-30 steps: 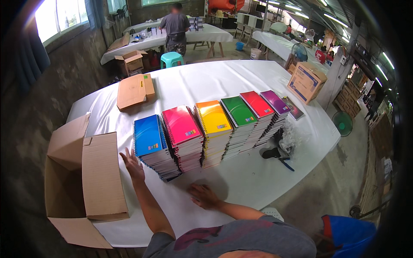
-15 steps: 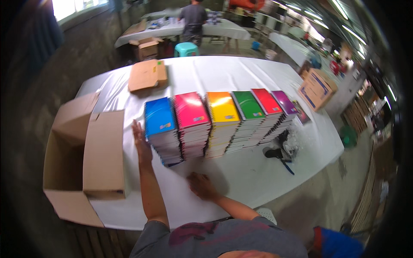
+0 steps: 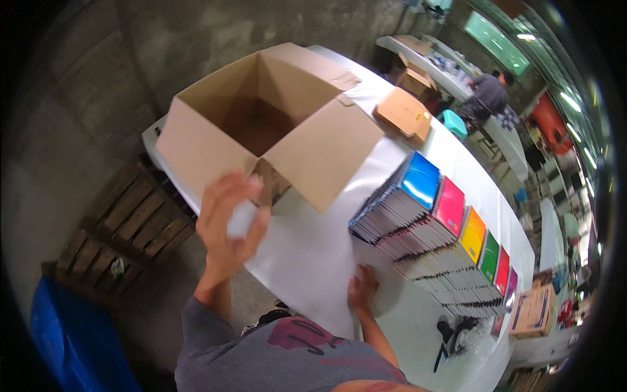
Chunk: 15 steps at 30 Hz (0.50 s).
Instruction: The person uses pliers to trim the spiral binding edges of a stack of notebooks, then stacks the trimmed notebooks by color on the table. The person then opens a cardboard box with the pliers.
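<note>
Since a moment ago the left hand [image 3: 228,219] has left the table beside the blue stack and come up in front of the open cardboard box [image 3: 274,124], while the head has swung left so the box now fills the upper middle of the view. That hand is raised with fingers spread and loosely curled, holding nothing, just short of the box's near corner flap. The right hand [image 3: 362,291] lies flat, palm down and fingers open, on the white table [image 3: 307,255] close to its near edge, just beside the foot of the stacks.

The box stands at the left end of the table, its mouth up, all four flaps folded outward; one flap hangs past the table's left edge and another lies toward the stacks. Bare white cloth runs between that flap and the blue stack [image 3: 398,202], and a narrow strip stays free along the near edge around the right hand. Below the table's left edge sits a wooden pallet [image 3: 124,228] with a blue tarp [image 3: 72,340] near it on the floor.

Six stacks of notebooks [image 3: 450,251] stand in one row, touching side by side: blue, pink, yellow, green, red, purple. One small closed carton [image 3: 405,114] lies beyond the open box. One person [image 3: 486,95] stands well apart at a farther table.
</note>
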Each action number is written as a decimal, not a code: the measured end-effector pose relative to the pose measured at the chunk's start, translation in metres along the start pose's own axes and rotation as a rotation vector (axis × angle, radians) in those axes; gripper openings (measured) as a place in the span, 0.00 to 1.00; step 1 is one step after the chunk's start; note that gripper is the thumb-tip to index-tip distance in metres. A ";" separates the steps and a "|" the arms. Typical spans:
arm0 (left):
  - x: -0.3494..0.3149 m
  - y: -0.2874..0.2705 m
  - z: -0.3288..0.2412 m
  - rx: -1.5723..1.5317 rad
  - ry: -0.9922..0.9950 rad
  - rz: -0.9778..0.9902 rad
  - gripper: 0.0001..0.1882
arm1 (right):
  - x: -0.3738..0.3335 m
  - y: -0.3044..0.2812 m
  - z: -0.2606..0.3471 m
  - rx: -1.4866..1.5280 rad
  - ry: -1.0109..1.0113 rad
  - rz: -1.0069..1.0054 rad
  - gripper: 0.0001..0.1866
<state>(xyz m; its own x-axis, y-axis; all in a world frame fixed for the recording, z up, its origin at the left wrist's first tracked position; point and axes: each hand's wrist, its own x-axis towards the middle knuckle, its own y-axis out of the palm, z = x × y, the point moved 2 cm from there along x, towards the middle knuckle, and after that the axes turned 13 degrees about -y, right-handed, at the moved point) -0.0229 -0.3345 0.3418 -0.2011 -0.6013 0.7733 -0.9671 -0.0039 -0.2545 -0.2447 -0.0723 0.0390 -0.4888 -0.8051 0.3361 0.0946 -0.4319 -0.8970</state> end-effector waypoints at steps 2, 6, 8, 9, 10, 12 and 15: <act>0.025 0.004 0.022 0.113 -0.085 0.031 0.22 | 0.003 0.002 0.004 0.011 0.011 0.029 0.22; 0.025 0.063 0.044 0.557 -0.396 0.228 0.26 | 0.009 -0.009 0.011 0.048 0.009 0.058 0.23; 0.013 0.078 0.059 0.607 -0.426 0.257 0.25 | 0.009 -0.007 0.009 0.039 0.014 0.070 0.23; -0.003 0.080 0.060 0.565 -0.380 0.208 0.23 | 0.008 -0.005 0.006 0.026 0.011 0.072 0.23; -0.018 0.080 0.058 0.527 -0.335 0.161 0.22 | 0.007 -0.003 0.004 0.016 0.010 0.077 0.23; -0.050 0.070 0.047 0.484 -0.166 0.019 0.18 | 0.010 -0.007 0.009 -0.005 0.029 0.097 0.23; -0.082 0.059 0.040 0.425 -0.142 0.027 0.15 | 0.010 -0.008 0.012 -0.014 0.034 0.119 0.23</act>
<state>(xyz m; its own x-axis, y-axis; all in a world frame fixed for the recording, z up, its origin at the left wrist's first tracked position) -0.0570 -0.3179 0.2402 -0.1733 -0.7096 0.6829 -0.8057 -0.2966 -0.5127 -0.2396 -0.0814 0.0529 -0.5042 -0.8358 0.2176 0.1412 -0.3283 -0.9340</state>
